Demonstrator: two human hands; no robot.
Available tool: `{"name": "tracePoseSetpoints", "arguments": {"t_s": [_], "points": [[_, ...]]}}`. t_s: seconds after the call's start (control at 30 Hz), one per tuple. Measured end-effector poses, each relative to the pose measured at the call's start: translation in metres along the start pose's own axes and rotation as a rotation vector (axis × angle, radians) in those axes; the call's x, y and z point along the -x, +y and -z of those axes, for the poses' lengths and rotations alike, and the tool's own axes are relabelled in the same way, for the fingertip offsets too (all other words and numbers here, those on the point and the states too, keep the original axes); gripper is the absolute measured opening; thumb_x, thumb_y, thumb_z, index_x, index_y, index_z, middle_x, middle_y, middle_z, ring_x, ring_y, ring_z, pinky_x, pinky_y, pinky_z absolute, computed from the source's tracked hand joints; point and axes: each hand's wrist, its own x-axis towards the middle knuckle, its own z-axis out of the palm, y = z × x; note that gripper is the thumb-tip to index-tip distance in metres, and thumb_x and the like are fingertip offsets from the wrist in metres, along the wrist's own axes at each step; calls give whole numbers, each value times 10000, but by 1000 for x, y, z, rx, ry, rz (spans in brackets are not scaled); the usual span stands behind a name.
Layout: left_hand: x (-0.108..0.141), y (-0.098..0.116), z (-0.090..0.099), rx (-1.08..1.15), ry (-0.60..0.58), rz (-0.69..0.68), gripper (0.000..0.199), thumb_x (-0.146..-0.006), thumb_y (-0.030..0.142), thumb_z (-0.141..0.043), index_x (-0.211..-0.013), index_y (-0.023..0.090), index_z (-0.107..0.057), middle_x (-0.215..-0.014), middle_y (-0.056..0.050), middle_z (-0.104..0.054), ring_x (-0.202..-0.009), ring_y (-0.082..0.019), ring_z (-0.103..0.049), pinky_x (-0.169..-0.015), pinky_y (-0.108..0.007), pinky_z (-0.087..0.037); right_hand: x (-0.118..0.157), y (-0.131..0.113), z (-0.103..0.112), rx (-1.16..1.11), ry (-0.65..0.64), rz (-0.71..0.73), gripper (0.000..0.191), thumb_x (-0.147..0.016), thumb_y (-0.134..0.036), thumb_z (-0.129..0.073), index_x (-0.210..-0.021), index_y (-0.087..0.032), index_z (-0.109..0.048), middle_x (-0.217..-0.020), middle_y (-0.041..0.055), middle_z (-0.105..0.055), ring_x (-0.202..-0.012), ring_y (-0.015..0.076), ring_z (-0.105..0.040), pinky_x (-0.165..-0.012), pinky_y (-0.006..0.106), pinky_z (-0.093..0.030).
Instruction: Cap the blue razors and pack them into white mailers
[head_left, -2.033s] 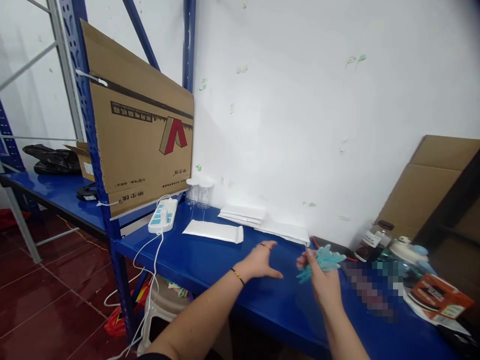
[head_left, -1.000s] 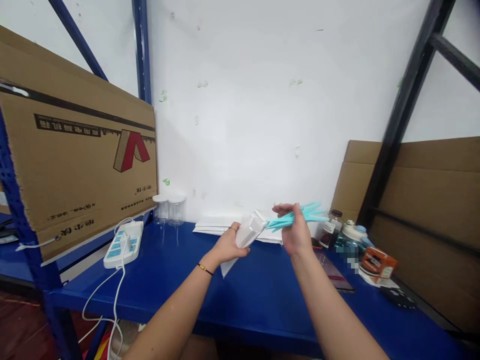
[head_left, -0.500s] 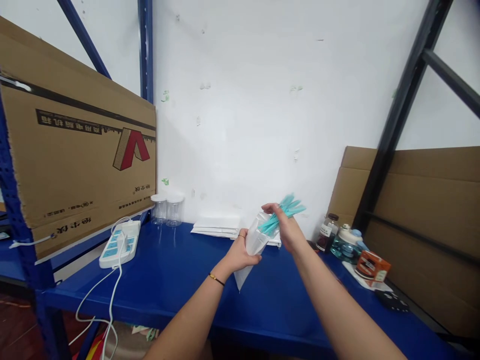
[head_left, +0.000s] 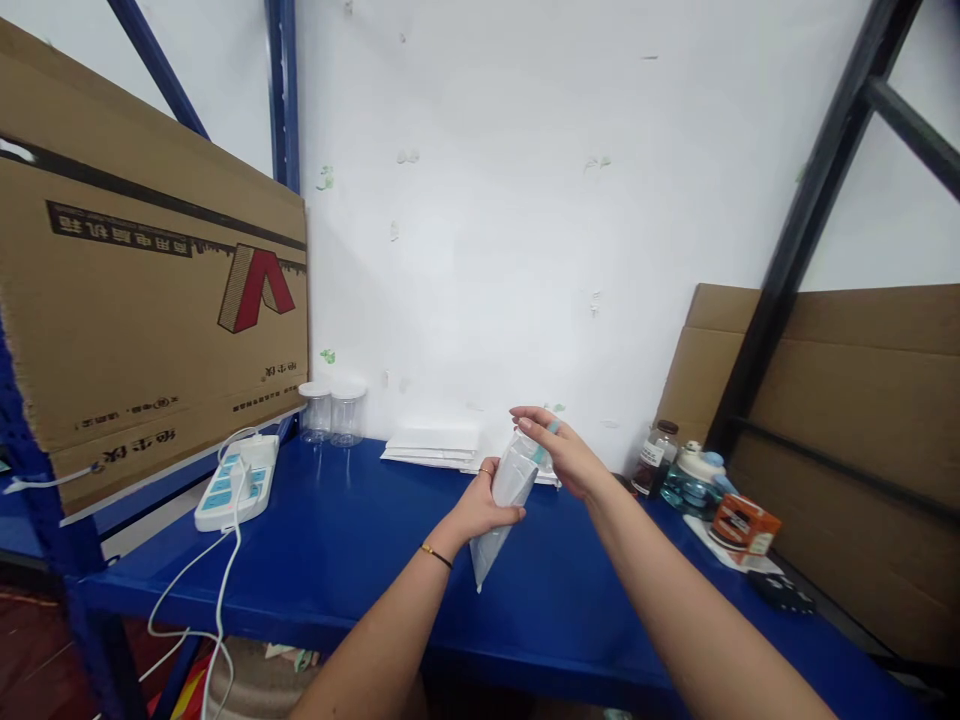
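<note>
My left hand (head_left: 486, 502) is wrapped round a translucent plastic bag (head_left: 514, 480), which slants with its pointed lower end down over the blue table. At the bag's mouth my right hand (head_left: 559, 450) is closed on a teal bundle (head_left: 547, 440). Only a small part of that bundle shows between the fingers and the bag; the rest is hidden by the hand or inside the bag.
White flat packets (head_left: 431, 447) lie by the wall. Two clear jars (head_left: 346, 415) and a power strip (head_left: 238, 484) are left. A dark bottle (head_left: 655, 458), a teal bottle (head_left: 694, 482) and an orange box (head_left: 742, 528) stand right.
The teal bundle has gone down into the bag, so much less of it sticks out. My right hand has moved slightly left at the bag's mouth. The bag's lower part looks fuller.
</note>
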Motion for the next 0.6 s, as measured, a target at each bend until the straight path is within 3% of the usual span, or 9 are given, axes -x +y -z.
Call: {"name": "tracePoseSetpoints", "arguments": {"t_s": [0.13, 0.23, 0.3, 0.4, 0.47, 0.5, 0.6], "points": [[2, -1, 5, 116, -42, 10, 717, -601, 251, -713, -1223, 188, -362, -1088, -51, -515, -976, -195, -490, -862, -325, -392, 1, -7, 7, -17, -16, 57, 392, -754, -495, -594, -1059, -252, -629, -1132, 36, -609, -1116, 239, -477, -940, 357, -358], [6, -3, 10, 302, -142, 106, 749, -602, 297, -702, -1270, 212, -375, -1130, -49, -537, -1002, -207, -503, -874, -331, -391, 5, -13, 20, -11, -229, 92, 526, -670, -421, -686, -1164, -275, -578, -1254, 35, -547, -1203, 250, -422, -960, 377, -355], [10, -4, 13, 423, -231, 203, 738, -589, 350, -693, -1258, 202, -421, -1094, -59, -572, -961, -222, -532, -825, -328, -413, 8, -14, 29, 51, -421, 70, 662, -545, -325, -781, -1172, -257, -577, -1208, 51, -580, -1141, 257, -478, -902, 362, -402], [12, -6, 16, 501, -347, 278, 714, -556, 386, -692, -1206, 161, -500, -1025, -81, -607, -900, -232, -561, -769, -316, -427, 8, -8, 37, 201, -570, 27, 481, -498, -280, -806, -950, -192, -668, -915, 35, -664, -824, 199, -586, -706, 287, -457], [6, -6, 17, 483, -346, 268, 685, -592, 374, -673, -1220, 163, -497, -1040, -83, -610, -895, -225, -568, -767, -309, -432, 5, 0, 37, 305, -502, 37, 298, -541, -321, -787, -773, -177, -668, -709, -5, -626, -632, 146, -538, -584, 247, -425], [2, -4, 18, 450, -293, 248, 661, -631, 368, -650, -1239, 172, -479, -1066, -84, -604, -909, -221, -567, -775, -309, -434, 4, 4, 37, 359, -400, 70, 260, -557, -345, -778, -714, -179, -654, -644, -20, -592, -581, 132, -503, -549, 240, -403], [-11, 10, 24, 267, 70, 112, 529, -768, 366, -534, -1257, 186, -443, -1172, -94, -551, -1047, -218, -514, -861, -322, -414, 1, 16, 38, 492, 139, 258, 249, -624, -416, -732, -633, -193, -622, -584, -20, -547, -562, 140, -468, -546, 256, -377]]}}
